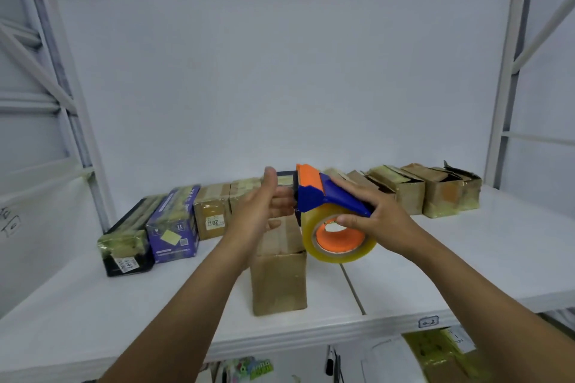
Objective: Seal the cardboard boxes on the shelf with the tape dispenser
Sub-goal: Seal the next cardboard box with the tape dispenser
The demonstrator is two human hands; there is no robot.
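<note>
R hand (382,221) grips tape dispenser (323,196) by its handle, above box (280,280) at mid-near shelf (435,274). Box's long axis runs near-far, right under L hand (264,211). L fingers at dispenser's front; pinching tape or not, can't tell.

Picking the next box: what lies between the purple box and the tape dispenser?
A labelled brown box, a second brown box and the left hand, in the head view.

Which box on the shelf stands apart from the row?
The plain brown cardboard box near the front edge of the shelf, just below the tape dispenser; every other box sits in the line farther back.
</note>
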